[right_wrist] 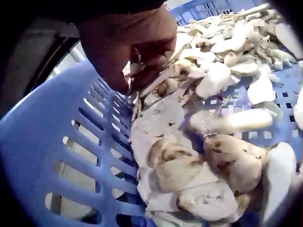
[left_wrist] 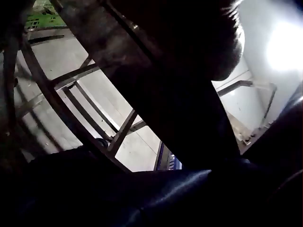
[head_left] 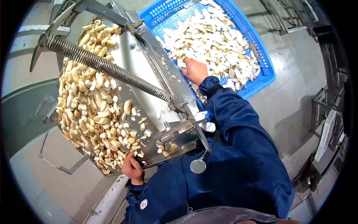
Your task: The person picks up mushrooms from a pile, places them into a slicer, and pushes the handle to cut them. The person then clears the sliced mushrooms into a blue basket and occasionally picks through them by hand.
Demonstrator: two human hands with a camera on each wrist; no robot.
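At one o'clock, in the blue basket [head_left: 269,69], my right hand [head_left: 195,71] is pinching its narrow fingers on light, soft, breakable mushroom slices [head_left: 209,34], best taken by flat sides; my left hand [head_left: 133,170] is resting at seven, grip I cannot tell.

Metal racks [head_left: 331,67] stand on pale floor [head_left: 294,69]; perhaps a green crate [left_wrist: 43,20].

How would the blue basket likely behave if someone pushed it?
The blue basket would probably slide rather than tip, being broad and low. Its slotted walls look fairly stiff, standing straight. The loosely heaped slices might shift.
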